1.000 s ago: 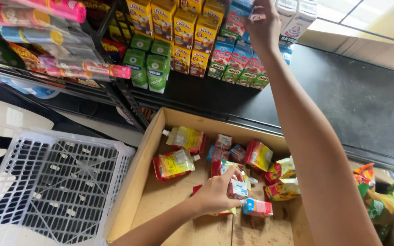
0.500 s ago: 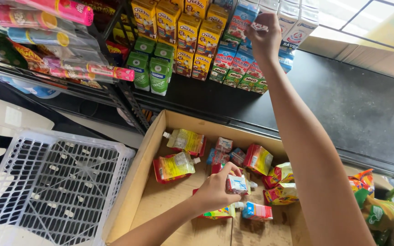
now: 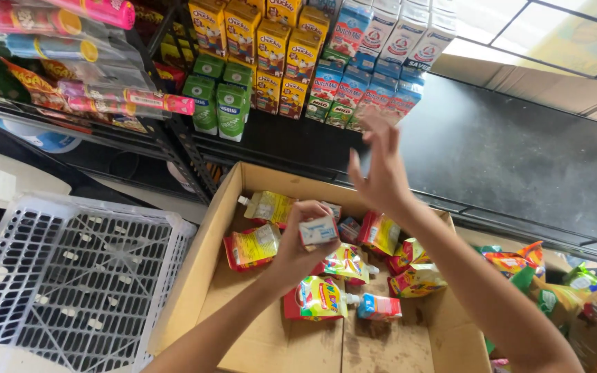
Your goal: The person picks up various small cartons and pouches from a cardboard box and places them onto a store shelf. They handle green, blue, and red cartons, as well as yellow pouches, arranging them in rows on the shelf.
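My left hand (image 3: pixel 300 250) grips a small white drink carton (image 3: pixel 318 231) and holds it above an open cardboard box (image 3: pixel 209 242). Several colourful drink pouches and small cartons lie in the box, among them a yellow-green spouted pouch (image 3: pixel 318 298). My right hand (image 3: pixel 380 170) hangs empty with its fingers apart above the box's far edge, below the rows of drink cartons (image 3: pixel 354 62) on the dark shelf.
A white plastic crate (image 3: pixel 63 276) lies on the floor to the left of the box. A wire rack with tubes and snack packets (image 3: pixel 70 62) stands at upper left. More snack bags (image 3: pixel 540 276) are piled at the right.
My right hand has come down from the cartons on the shelf to just above the box. My left hand has lifted the small carton out of the box.
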